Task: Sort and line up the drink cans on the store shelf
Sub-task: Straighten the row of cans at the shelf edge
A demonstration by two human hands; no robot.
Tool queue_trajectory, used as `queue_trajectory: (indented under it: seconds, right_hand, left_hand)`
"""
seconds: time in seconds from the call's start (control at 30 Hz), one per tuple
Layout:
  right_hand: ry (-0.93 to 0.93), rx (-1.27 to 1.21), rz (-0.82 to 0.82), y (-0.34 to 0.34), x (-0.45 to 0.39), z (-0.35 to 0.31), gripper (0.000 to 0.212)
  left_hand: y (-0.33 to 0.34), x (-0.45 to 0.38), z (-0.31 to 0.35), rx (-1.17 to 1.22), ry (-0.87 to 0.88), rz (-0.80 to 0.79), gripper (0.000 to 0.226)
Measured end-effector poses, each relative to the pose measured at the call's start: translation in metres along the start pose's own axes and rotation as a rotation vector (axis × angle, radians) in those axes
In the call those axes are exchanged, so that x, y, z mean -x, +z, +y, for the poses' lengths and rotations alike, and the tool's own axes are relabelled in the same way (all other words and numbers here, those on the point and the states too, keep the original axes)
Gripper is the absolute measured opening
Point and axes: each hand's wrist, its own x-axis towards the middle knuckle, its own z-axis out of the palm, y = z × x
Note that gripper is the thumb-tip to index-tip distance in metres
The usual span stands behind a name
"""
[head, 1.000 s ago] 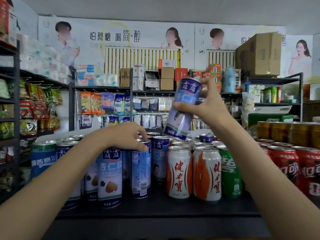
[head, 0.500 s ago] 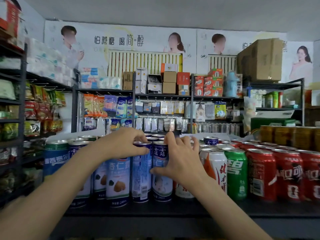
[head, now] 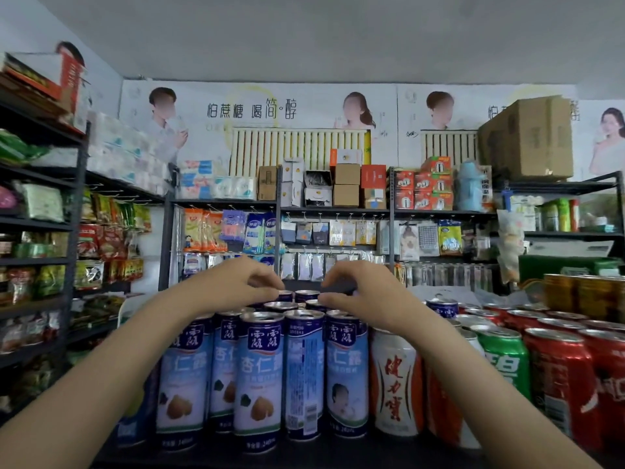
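Tall blue almond-drink cans [head: 260,377] stand in rows on the dark shelf [head: 338,456], with the front row side by side at centre. To their right stand white-and-orange cans [head: 394,384], a green can [head: 504,363] and red cola cans [head: 558,384]. My left hand [head: 236,282] reaches over the front row, its fingertips pinched at the rim of a back-row blue can [head: 284,294]. My right hand [head: 358,294] mirrors it, with its fingertips on the neighbouring back-row can [head: 306,294]. Both forearms cross above the front cans.
Gold cans [head: 581,292] are stacked at the far right behind the red ones. One blue can [head: 441,308] stands alone among the red cans' tops. Snack racks fill the left aisle, and shelves of hanging packets and boxes line the back wall.
My right hand lowered the raised blue can into the front row and let it go. Both hands then moved back to the rear can tops.
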Motion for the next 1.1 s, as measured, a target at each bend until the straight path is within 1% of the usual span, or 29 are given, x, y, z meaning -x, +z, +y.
queue_trajectory:
  seconds: [0.13,0.2,0.33,0.4,0.57,0.73,0.93,1.0,1.03,1.1]
  right_hand:
    - [-0.107,-0.07,-0.367,0.008,-0.013,-0.006,0.033]
    - [-0.115,-0.005,-0.431,0.012,-0.016,-0.005,0.038]
    - [-0.112,0.017,-0.394,0.012,-0.017,-0.005,0.038]
    - [-0.105,0.026,-0.379,0.012,-0.017,-0.007,0.04]
    - [-0.01,0.055,-0.313,0.018,-0.021,-0.01,0.042]
    - [0.128,0.228,-0.255,0.025,-0.027,-0.01,0.047]
    - [0.207,0.423,-0.279,0.035,-0.03,-0.017,0.044]
    - [0.194,0.496,-0.254,0.035,-0.032,-0.018,0.043]
    - [0.166,0.513,-0.211,0.033,-0.033,-0.019,0.039]
    - [0.056,0.442,-0.107,0.028,-0.033,-0.024,0.029]
  left_hand:
    - [0.001,-0.015,-0.002,-0.184,0.019,-0.17,0.029]
    - [-0.001,-0.025,-0.003,-0.228,0.026,-0.24,0.034]
    - [-0.002,-0.044,-0.002,-0.344,0.004,-0.383,0.043]
    - [0.004,-0.051,-0.001,-0.373,-0.026,-0.416,0.045]
    - [0.012,-0.053,-0.001,-0.336,-0.04,-0.346,0.043]
    - [0.011,-0.05,-0.005,-0.292,-0.099,-0.309,0.038]
    - [0.015,-0.05,-0.002,-0.288,-0.21,-0.283,0.045]
    - [0.008,-0.045,-0.002,-0.161,-0.261,-0.261,0.041]
    - [0.002,-0.04,-0.004,-0.071,-0.294,-0.235,0.038]
    - [-0.016,-0.029,-0.01,0.012,-0.319,-0.155,0.032]
